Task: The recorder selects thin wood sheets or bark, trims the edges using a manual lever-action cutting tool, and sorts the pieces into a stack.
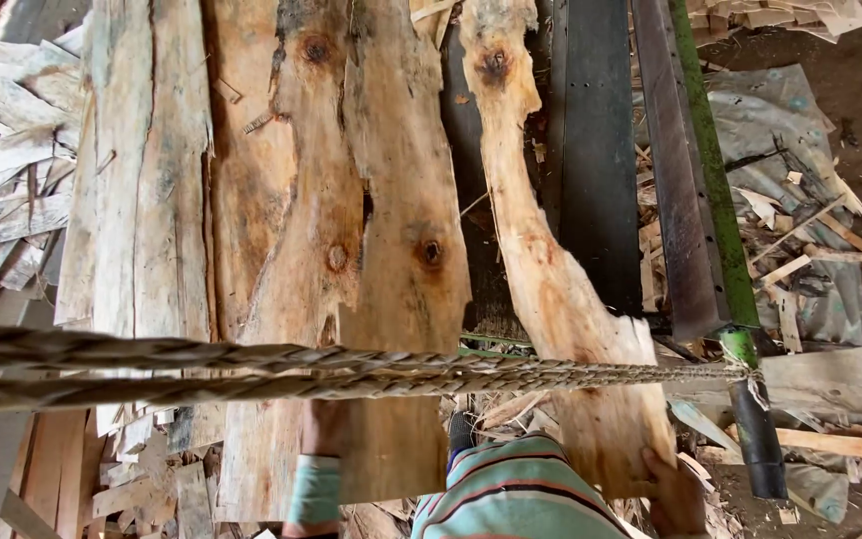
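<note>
The right hand (pixel 675 489) is gripping the near end of a wavy, knotted pale slab (pixel 541 260), lying rightmost on the rough planks (pixel 281 200). The left hand (pixel 323 429) is pressing under a neighbouring plank, grip hidden. Judging by this, the slab is being shifted; lifting needs firm support.

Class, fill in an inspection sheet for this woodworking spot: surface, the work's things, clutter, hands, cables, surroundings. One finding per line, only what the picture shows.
Surface: dark metal bed with a green rail along its right side.
Work's things: rough wavy-edged plank with knots; wider plank beside it, further planks to the left.
Clutter: offcuts and splinters on the ground, more scraps at left.
Hands: right hand grips the wavy plank's near end; left hand is against the wider plank's near end.
Cables: two twisted ropes cross the view; no electric cables seen.
Surroundings: grey sheeting on dirt.
</note>
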